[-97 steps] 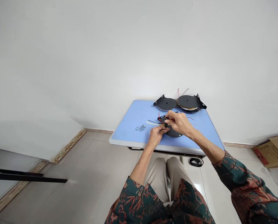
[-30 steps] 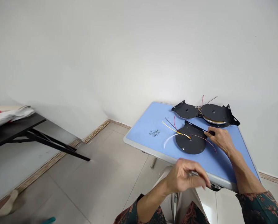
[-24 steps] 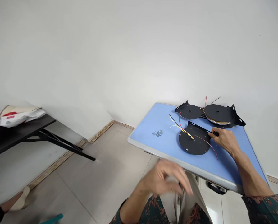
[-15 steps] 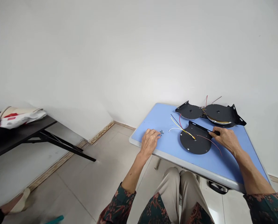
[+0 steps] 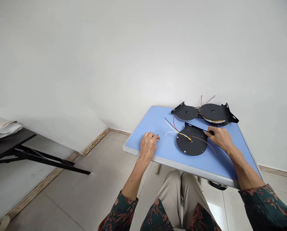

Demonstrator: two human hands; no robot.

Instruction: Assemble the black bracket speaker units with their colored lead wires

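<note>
My left hand (image 5: 148, 146) rests at the left part of the blue table, fingertips pinched together at a small cluster of silver screws (image 5: 158, 137). The fingers partly cover the screws, so how many they grip is hidden. Flat in front of me lies a round black metal plate (image 5: 193, 147) with a raised, slotted flange. Yellow, white, red and black wires come out at its middle, and silver screw heads show near its rim. My right hand (image 5: 220, 138) is closed around the right end of that flange.
Two similar black plate assemblies, a left one (image 5: 185, 112) and a right one (image 5: 214, 112), lie at the back of the blue table (image 5: 167, 150) by the white wall. Off to the left stands a black table (image 5: 13, 142) with a white bag (image 5: 5, 131) on it.
The view has turned slightly right, so everything sits further left in the picture. My left fingers now cover more of the screw cluster. My right hand keeps hold of the flange.
</note>
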